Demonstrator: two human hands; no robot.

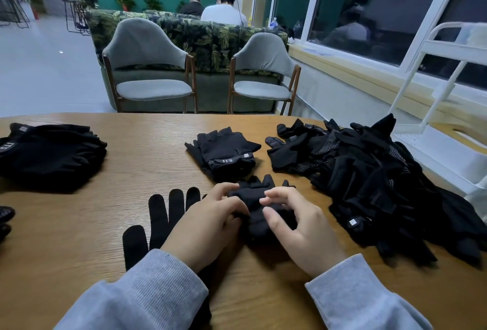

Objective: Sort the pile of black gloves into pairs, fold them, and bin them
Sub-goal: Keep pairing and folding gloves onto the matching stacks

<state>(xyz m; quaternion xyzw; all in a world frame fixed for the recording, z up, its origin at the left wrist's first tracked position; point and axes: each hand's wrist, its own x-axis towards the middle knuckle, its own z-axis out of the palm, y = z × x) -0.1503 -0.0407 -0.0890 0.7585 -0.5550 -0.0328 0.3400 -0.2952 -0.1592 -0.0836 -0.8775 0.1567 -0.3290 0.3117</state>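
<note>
A bunched black glove lies at the middle of the wooden table, its fingertips poking up at the far side. My left hand grips its left side with curled fingers. My right hand pinches its right side between thumb and fingers. Under my left wrist a full-finger black glove lies flat, fingers pointing away. Just beyond my hands sits a folded pair of fingerless gloves with a white-lettered strap. A large loose pile of black gloves covers the right side of the table.
A stack of black gloves sits at the table's far left, with more glove bits at the left edge. A white rack stands right of the table. Two grey chairs face the far edge.
</note>
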